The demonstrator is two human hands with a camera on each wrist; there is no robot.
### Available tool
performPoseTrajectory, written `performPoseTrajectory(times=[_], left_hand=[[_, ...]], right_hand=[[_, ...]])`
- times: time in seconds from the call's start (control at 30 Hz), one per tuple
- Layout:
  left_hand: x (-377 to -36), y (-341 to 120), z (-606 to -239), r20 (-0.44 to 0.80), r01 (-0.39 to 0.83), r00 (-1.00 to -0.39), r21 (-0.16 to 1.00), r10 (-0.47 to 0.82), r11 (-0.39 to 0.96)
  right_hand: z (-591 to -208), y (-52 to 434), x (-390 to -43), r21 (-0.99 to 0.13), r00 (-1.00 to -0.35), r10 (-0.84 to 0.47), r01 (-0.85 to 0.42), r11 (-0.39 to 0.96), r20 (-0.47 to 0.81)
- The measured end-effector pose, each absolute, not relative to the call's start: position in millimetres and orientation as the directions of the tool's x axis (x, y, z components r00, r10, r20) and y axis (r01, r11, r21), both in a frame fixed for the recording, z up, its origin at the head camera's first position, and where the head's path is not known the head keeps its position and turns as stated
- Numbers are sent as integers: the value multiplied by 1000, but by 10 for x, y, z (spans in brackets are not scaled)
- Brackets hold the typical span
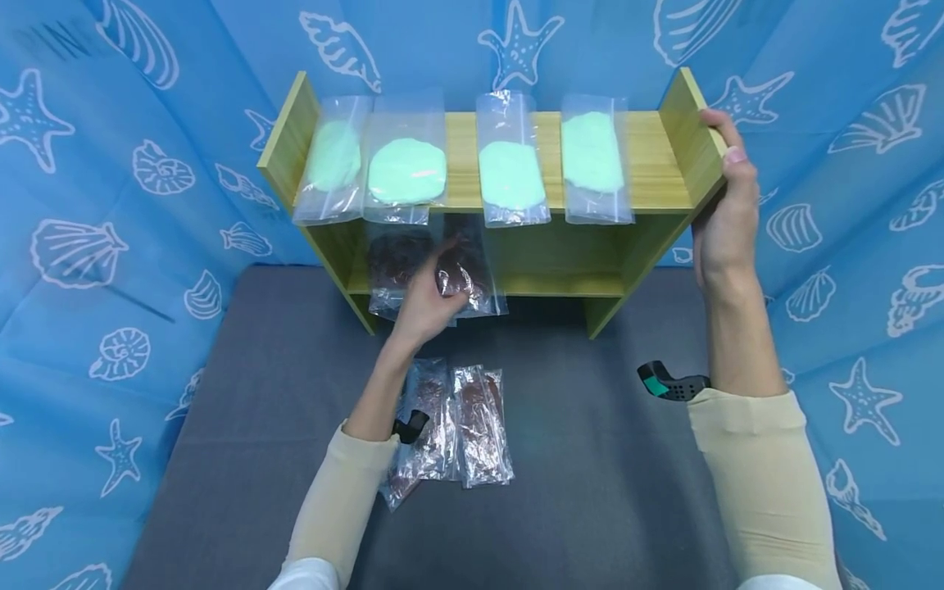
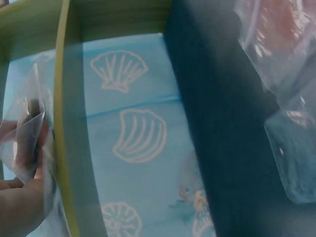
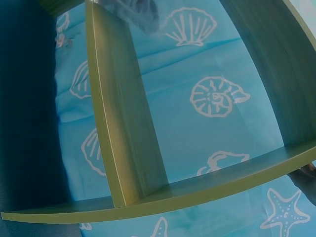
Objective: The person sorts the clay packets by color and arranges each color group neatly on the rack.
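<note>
- Centrally, in the head view: a wooden shelf (image 1: pixel 531 270) stands on a grey mat (image 1: pixel 590 459), upper middle of the frame.
- Top board: four clear bags of pale green dough (image 1: pixel 407 170) lie side by side, their lower ends hanging over the front edge.
- Lower board, left part: two bags of brown stuff. One brown bag (image 1: pixel 465 274) is gripped by the left hand (image 1: pixel 426 305), fingers curled round its lower end; the other lies just left of it, partly behind the hand.
- Right hand (image 1: pixel 726 209): closed on the shelf's right side panel at upper right, fingers over the panel's top edge, thumb on the outer face.
- Mat, lower middle: two more brown bags (image 1: pixel 479 422) lie flat, touching, beside the left forearm.
- Left wrist view only: the pinch up close at lower left, fingertips (image 2: pixel 19 202) on crinkled clear film against the shelf's edge (image 2: pixel 66 128); at right, blurred bags on the mat.
- Right wrist view only: the shelf from the side, its upright divider (image 3: pixel 123 113) meeting a board (image 3: pixel 197 190), no bag contents legible; a fingertip shows at the right edge.
- Room: blue cloth (image 1: pixel 111 205) printed with white shells and starfish hangs behind and to both sides, and shows through the open back of the shelf.
- Person: cream sleeves, a black clip on each wrist.
</note>
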State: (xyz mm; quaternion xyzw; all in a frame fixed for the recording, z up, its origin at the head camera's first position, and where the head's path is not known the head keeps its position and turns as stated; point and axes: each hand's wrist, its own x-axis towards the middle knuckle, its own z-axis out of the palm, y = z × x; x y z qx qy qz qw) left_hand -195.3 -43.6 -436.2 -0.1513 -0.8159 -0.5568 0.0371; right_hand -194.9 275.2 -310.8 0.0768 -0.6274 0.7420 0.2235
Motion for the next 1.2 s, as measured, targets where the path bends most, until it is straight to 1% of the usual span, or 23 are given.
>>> performPoseTrajectory(times=[0.17, 0.43, 0.53, 0.67, 0.77, 0.83, 0.93, 1.2], left_hand=[[-1990, -584, -4369, 253, 298, -953, 885, 168, 357], [-1975, -631, -4303, 207, 271, -962, 791, 177, 548], [-1947, -594, -4277, 225, 290, -957, 738, 184, 610], [-1891, -551, -4242, 274, 322, -943, 616, 188, 719], [-1849, -528, -4219, 317, 331, -932, 537, 178, 776], [-1826, -518, -4213, 335, 325, -928, 517, 162, 792], [-1806, -503, -4229, 369, 317, -921, 517, 127, 795], [-1785, -473, -4307, 414, 271, -909, 505, 46, 820]], right_hand=[[-3098, 2752, -1954, -895, -885, 236, -434, -105, 401], [-3110, 2754, -1946, -901, -888, 243, -423, -95, 391], [-3113, 2745, -1946, -905, -891, 243, -415, -93, 384], [-3111, 2738, -1951, -905, -892, 243, -414, -98, 382], [-3107, 2739, -1954, -902, -890, 241, -420, -101, 387], [-3106, 2738, -1957, -899, -888, 238, -427, -103, 394], [-3107, 2736, -1958, -895, -886, 236, -433, -108, 400], [-3128, 2751, -1954, -899, -882, 238, -433, -70, 407]])
